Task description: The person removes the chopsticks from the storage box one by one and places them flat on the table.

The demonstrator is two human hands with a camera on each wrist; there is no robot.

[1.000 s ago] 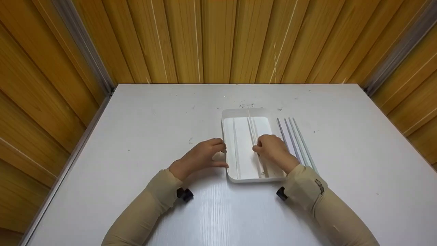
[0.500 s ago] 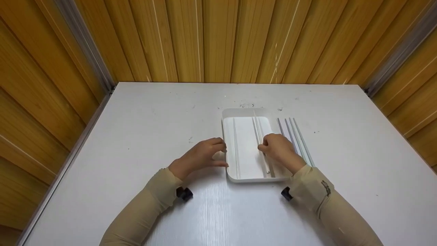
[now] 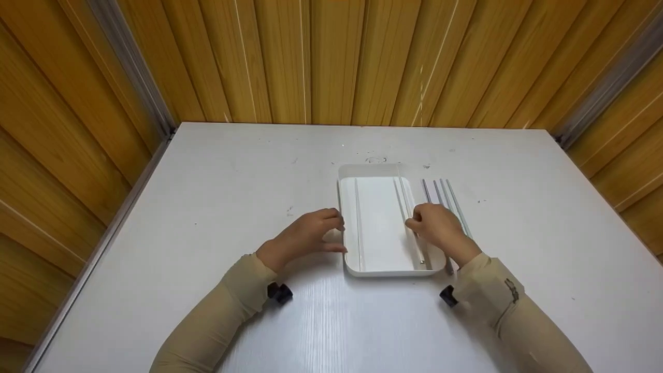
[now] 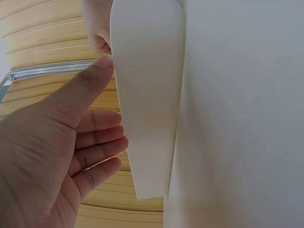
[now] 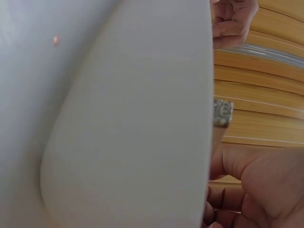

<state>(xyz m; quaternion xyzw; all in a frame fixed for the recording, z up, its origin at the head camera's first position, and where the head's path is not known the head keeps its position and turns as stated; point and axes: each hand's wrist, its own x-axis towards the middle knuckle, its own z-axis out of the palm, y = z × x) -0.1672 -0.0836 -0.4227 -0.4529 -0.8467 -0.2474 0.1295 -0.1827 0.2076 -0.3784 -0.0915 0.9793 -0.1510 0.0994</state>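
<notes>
A shallow white plastic tray [image 3: 389,273] lies on the table. My left hand [image 3: 305,233] is at its left wall, thumb and fingers spread apart with the fingertips right at the rim [image 4: 116,90]. My right hand [image 3: 437,225] pinches a pale chopstick [image 3: 418,249] lengthwise over the right half of the tray. The chopstick's silver patterned end [image 5: 223,112] points toward me and shows above the wall in the right wrist view. My right fingertips are partly hidden behind that wall.
Several purple and pale green chopsticks [image 3: 453,199] lie side by side just right of the tray, partly covered by my right hand and wrist. A wood-patterned wall [image 3: 331,62] stands behind the white table [image 3: 248,171].
My right hand has moved to the right with the chopstick, bringing it closer to the tray's right wall. The left hand has stayed at the left wall.
</notes>
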